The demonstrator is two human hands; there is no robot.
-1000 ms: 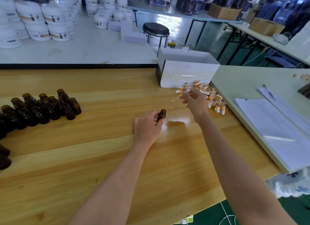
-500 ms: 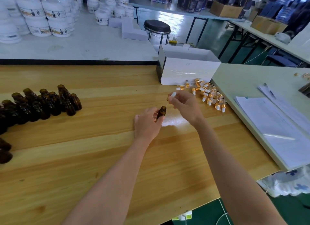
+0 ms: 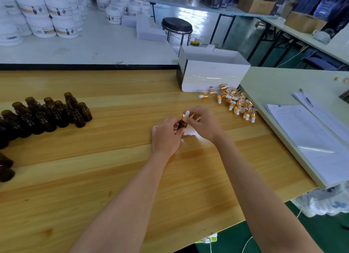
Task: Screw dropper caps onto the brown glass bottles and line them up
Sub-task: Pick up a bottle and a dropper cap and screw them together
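Your left hand (image 3: 166, 135) gripped the brown bottle (image 3: 182, 124) over the middle of the tabletop (image 3: 113, 167) while your right hand (image 3: 203, 123) pinched a dropper cap (image 3: 186, 114) at its neck, where a tilted start could have cross-threaded it.

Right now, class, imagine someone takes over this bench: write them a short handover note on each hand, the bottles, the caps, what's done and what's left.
Left hand grips one brown bottle over the wooden table.
Right hand pinches a dropper cap on its neck; tightness cannot be told.
Loose caps lie piled by the white box; uncapped bottles stand grouped at far left.
Done: no finished bottle in view.
Left: tighten this cap, cap the rest, line them up.
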